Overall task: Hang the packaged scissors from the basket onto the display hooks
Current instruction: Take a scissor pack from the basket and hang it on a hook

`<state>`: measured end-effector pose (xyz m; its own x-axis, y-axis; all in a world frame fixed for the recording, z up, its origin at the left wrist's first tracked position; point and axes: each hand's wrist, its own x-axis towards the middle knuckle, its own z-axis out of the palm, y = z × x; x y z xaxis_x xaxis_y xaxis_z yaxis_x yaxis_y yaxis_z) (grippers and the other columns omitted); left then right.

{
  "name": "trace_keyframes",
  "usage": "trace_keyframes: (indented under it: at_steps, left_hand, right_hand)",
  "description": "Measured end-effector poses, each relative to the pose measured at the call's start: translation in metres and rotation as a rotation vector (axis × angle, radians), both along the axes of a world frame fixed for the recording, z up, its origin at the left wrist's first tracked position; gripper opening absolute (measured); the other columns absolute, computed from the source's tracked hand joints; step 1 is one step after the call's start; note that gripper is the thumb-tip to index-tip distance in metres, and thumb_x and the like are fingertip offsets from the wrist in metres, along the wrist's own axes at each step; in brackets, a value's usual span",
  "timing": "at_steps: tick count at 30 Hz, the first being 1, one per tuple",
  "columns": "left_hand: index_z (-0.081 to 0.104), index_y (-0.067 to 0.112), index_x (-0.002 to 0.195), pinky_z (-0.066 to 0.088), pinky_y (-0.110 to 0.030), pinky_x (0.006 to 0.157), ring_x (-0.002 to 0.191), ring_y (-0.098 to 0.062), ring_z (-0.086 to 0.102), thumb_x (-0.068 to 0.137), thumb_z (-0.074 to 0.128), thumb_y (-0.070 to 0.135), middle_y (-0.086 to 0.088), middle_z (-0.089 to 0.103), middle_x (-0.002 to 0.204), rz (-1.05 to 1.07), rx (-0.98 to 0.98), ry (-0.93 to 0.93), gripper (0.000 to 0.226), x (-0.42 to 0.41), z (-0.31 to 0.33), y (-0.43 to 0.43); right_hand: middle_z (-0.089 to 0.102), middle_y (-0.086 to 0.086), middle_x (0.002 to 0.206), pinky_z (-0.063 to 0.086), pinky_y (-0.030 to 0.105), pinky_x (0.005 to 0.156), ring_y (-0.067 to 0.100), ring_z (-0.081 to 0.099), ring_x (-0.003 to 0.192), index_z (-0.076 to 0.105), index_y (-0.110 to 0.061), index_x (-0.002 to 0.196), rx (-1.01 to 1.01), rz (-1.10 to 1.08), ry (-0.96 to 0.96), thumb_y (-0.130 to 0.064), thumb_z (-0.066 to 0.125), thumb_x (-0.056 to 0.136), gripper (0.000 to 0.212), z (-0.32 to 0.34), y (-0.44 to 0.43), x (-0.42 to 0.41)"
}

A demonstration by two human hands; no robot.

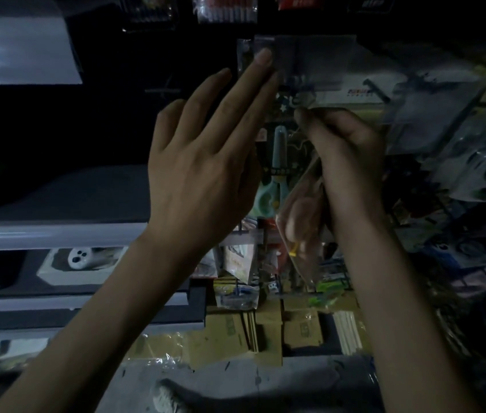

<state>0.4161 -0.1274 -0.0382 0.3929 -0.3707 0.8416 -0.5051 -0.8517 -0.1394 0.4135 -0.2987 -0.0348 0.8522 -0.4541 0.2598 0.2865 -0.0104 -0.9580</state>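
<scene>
Dim shop aisle. Left hand (197,162) at centre of frame, fingers straight and slightly spread, tips touching clear tag holder (310,58) at upper centre. Right hand (346,150) right of centre, fingers curled, pinching top edge of packaged scissors (301,228); clear pack hangs below fist. Teal scissors pack (274,174) hangs behind, between both hands. Cardboard boxes (268,332) on floor, lower centre.

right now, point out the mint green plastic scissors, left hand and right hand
mint green plastic scissors (279,153): head view, blade cover
left hand (203,168): head view, its back
right hand (347,150): head view, its back
</scene>
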Motion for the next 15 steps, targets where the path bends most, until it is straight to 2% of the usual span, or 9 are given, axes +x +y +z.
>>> trace_keyframes:
  at_steps: [9,15]
  left_hand:
    - [0.042,0.019,0.161,0.039,-0.044,0.109,0.150,-0.025,0.045,0.109,0.049,0.022,0.002,0.037,0.168,-0.019,-0.013,0.020,0.053,-0.0005,-0.0001,-0.0001]
    - [0.043,0.017,0.160,0.040,-0.045,0.109,0.149,-0.026,0.047,0.108,0.051,0.020,0.001,0.039,0.168,-0.034,-0.040,0.022,0.053,-0.0016,-0.0022,-0.0023]
  right_hand:
    - [0.079,-0.003,0.089,0.052,0.013,0.073,0.000,0.071,0.086,0.078,-0.010,0.097,0.013,-0.027,-0.026,-0.022,0.073,0.095,0.013,0.0025,0.0043,0.0019]
    - [0.070,-0.004,0.074,0.049,0.014,0.064,-0.001,0.061,0.070,0.076,-0.008,0.089,-0.028,-0.074,-0.047,-0.020,0.073,0.095,0.014,0.0006,0.0054,0.0041]
